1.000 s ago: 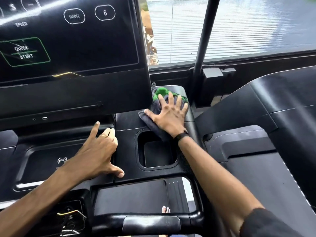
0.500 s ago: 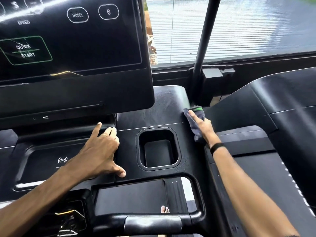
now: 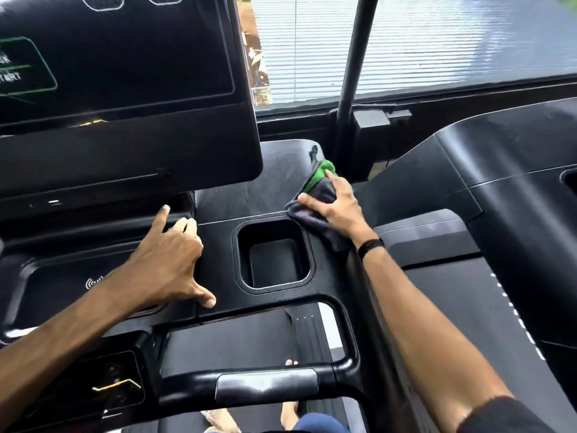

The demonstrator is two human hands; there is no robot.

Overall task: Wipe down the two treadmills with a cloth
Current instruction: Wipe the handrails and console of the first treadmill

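Note:
I stand at the black console point(image 3: 268, 185) of the first treadmill. My right hand point(image 3: 338, 209) presses a grey and green cloth point(image 3: 317, 195) onto the console's right edge, just behind the cup recess point(image 3: 274, 260). Its thumb and index finger lie spread on the cloth; the other fingers are hidden over the edge. With fingers spread and nothing in it, my left hand point(image 3: 168, 260) rests on the console left of the recess. The second treadmill point(image 3: 515, 182) stands to the right.
The big dark touchscreen point(image 3: 125, 73) overhangs the console at the upper left. A black upright pole point(image 3: 356, 73) rises right behind the cloth, in front of a window with blinds. The front handlebar point(image 3: 265, 382) crosses below, with bare feet on the belt under it.
My right hand carried the cloth from the console's back right corner down over its right side, then back up onto the right edge. The left hand stayed put.

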